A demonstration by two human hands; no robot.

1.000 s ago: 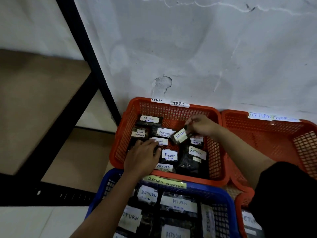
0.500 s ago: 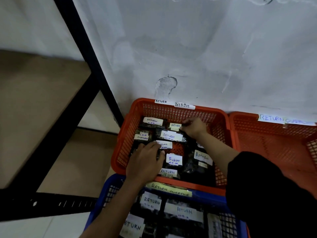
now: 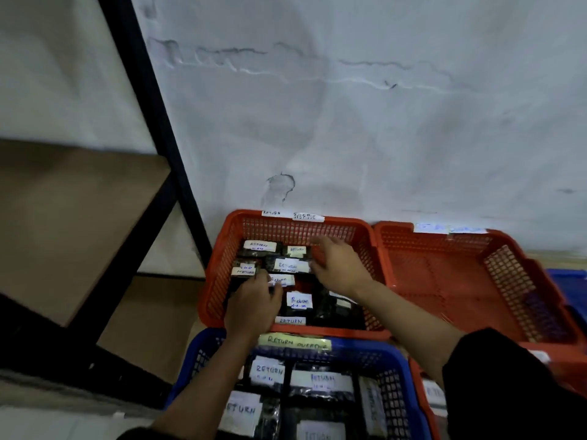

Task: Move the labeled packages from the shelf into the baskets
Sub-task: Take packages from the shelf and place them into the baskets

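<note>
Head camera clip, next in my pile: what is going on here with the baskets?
A person is sorting dark packages with white "RETURN" labels into baskets on the floor by a wall. Both hands are inside the orange basket: the left hand rests on the packages near its front left, and the right hand hovers, fingers spread and holding nothing, over the back row. The blue basket in front is also filled; the second orange basket looks empty.

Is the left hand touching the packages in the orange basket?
Touching. The head view shows the left hand resting on the packages in the orange basket.
</note>
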